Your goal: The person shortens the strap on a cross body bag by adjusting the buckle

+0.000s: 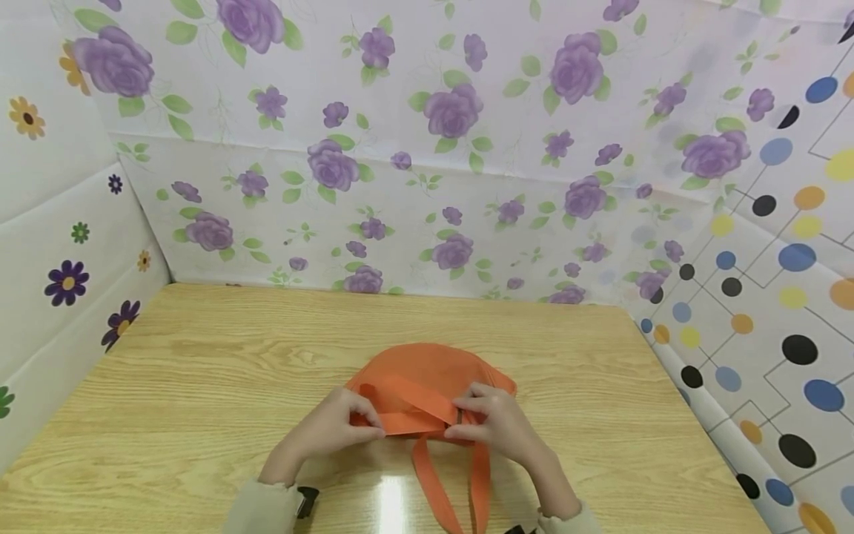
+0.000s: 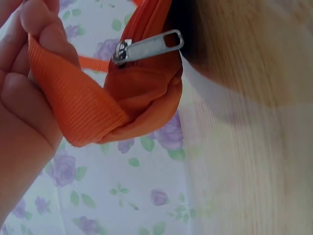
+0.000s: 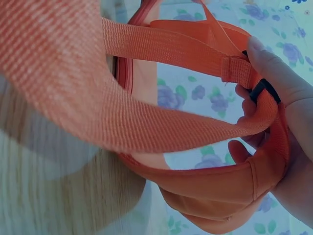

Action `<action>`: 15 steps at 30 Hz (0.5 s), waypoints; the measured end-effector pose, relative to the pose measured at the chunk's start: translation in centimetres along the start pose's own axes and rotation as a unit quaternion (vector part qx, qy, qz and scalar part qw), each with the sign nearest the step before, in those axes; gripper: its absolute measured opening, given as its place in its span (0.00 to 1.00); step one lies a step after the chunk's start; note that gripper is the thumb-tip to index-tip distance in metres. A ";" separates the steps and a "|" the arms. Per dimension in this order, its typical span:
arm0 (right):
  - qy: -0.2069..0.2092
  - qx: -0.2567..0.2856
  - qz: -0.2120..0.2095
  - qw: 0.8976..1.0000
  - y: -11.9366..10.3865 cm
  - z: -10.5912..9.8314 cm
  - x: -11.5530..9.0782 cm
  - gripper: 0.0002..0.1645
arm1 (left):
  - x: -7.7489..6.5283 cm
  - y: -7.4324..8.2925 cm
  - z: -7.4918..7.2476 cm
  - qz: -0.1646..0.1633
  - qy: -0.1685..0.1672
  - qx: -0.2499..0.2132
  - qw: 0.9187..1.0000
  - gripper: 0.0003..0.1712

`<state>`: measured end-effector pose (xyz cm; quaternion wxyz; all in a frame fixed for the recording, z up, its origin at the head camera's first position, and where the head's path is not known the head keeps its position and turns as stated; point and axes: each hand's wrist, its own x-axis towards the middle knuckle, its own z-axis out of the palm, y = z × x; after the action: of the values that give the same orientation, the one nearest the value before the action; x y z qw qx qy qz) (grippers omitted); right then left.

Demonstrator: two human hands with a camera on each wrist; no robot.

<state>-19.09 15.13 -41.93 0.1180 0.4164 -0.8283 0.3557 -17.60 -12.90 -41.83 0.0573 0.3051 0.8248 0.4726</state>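
Observation:
An orange waist bag [image 1: 430, 363] lies on the table in front of the person, its curved side facing away. At its near left, the left hand [image 1: 336, 423] pinches an orange webbing strap [image 2: 78, 93] between thumb and fingers. A metal zipper pull [image 2: 151, 47] sits on the bag close to those fingers. On the other side, the right hand [image 1: 497, 423] grips the strap at a black plastic slider [image 3: 265, 91], thumb on top and fingers behind. From there a long strap loop [image 1: 434, 482] hangs toward the table's near edge.
The wood-grain table [image 1: 233, 348] reaches back to a wall covering [image 1: 400, 215] printed with purple flowers. A daisy-patterned sheet [image 1: 47, 237] stands at the left and a dotted sheet [image 1: 767, 297] at the right. Light glares off the tabletop between the forearms.

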 end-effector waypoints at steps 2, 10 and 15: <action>0.001 0.002 -0.007 1.000 0.1 -0.1 -0.1 0.15 | -0.1 -0.2 -0.1 -0.009 -0.007 -0.012 1.000 0.03; 0.002 0.025 -0.022 0.999 0.8 -0.3 -0.7 0.16 | -0.5 -0.4 -0.8 -0.004 -0.022 -0.053 0.998 0.07; 0.002 0.026 -0.029 0.999 1.0 -0.4 -0.9 0.16 | -0.7 -0.7 -1.1 0.013 -0.037 -0.070 0.997 0.07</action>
<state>-19.38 16.34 -42.62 0.1194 0.4422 -0.8062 0.3745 -17.80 -14.32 -41.97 0.1030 0.3279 0.7829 0.5186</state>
